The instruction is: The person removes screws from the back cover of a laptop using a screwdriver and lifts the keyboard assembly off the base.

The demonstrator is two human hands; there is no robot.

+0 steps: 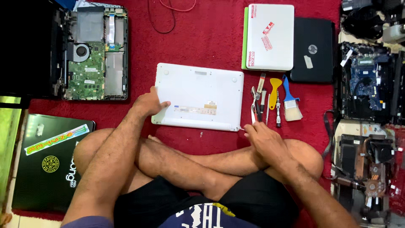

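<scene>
A white laptop (198, 90) lies upside down on the red carpet in front of my crossed legs. My left hand (149, 101) rests on its left edge, fingers spread over the bottom cover. My right hand (263, 137) is at the laptop's near right corner, fingers curled by the lower ends of a row of tools: pliers (254, 105), a screwdriver (278, 110), a yellow pry tool (274, 90) and a blue-handled brush (291, 103). Whether the right hand holds anything I cannot tell.
An opened laptop with bare circuit board (95, 55) lies far left. A black laptop with stickers (50, 162) is near left. A white laptop (270, 36) and a black laptop (313, 48) sit at the back. Dismantled parts (367, 84) crowd the right.
</scene>
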